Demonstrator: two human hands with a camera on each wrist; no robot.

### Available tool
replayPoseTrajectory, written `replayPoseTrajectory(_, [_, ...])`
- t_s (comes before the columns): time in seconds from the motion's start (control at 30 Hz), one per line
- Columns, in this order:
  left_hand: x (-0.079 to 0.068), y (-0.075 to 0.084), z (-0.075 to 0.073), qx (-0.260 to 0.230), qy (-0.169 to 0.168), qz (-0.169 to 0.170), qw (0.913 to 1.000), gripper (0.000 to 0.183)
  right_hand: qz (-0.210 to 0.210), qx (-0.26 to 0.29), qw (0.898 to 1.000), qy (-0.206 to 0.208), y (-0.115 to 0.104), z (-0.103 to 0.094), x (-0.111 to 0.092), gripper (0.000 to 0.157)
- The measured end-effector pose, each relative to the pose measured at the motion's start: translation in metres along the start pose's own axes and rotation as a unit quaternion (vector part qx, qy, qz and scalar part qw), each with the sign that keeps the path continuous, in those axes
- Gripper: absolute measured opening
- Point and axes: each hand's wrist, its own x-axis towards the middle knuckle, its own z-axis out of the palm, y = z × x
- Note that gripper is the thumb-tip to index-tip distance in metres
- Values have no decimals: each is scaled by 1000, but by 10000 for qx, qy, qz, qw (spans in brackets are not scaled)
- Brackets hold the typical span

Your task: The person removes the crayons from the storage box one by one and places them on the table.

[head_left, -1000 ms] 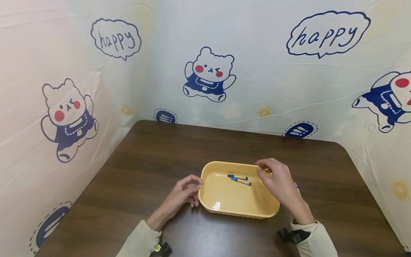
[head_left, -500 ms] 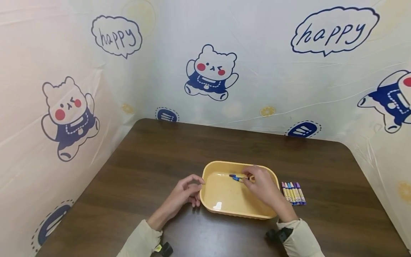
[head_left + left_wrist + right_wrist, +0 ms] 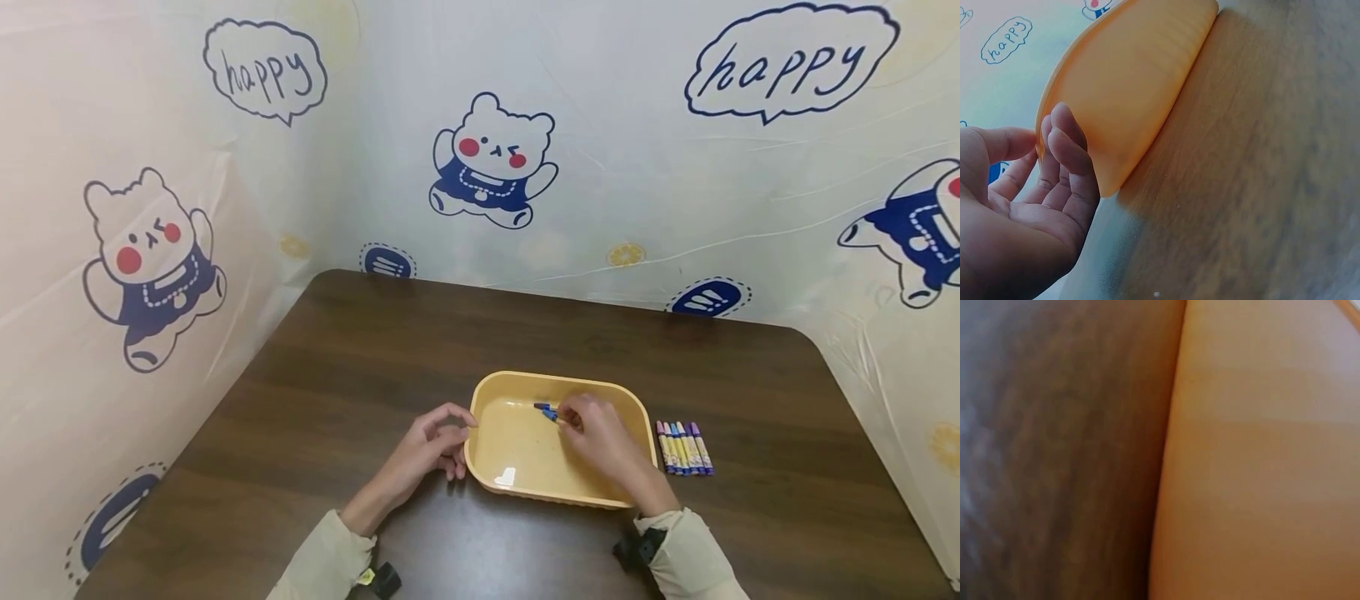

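A yellow plastic basket (image 3: 517,467) sits on the brown table, and its outer wall (image 3: 1129,81) fills much of the left wrist view. My left hand (image 3: 431,446) holds the basket's left rim between thumb and fingers. Inside lie two crayons, one with a dark blue tip (image 3: 542,407) and one with a lighter blue tip (image 3: 550,415). My right hand (image 3: 602,433) reaches into the basket and pinches the right end of a blue crayon; its fingertips hide which one. In the right wrist view only the basket's wall (image 3: 1260,456) and blurred table show.
Right of the basket, several crayons (image 3: 684,448) lie side by side in a row on the table (image 3: 390,333). A printed curtain (image 3: 600,167) with bears and "happy" bubbles encloses the table's back and sides.
My right hand has moved left and down from the basket's right rim to the two crayons inside. The row of crayons beside the basket has come into view. My left hand stays put.
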Motion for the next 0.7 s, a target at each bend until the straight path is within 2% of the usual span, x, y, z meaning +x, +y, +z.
replayPoseTrajectory(0.13, [0,1,0,10,-18,32,10000,28,78,-120,9998,-109,0,2,-1,15])
replayPoseTrajectory(0.3, [1,0,0,42,-29,42,10000,28,44,-243,9997,-28,1,4,-2,15])
replayPoseTrajectory(0.7, [1,1,0,85,6,-7,10000,26,-14,-205,9998,8,1,4,-2,9])
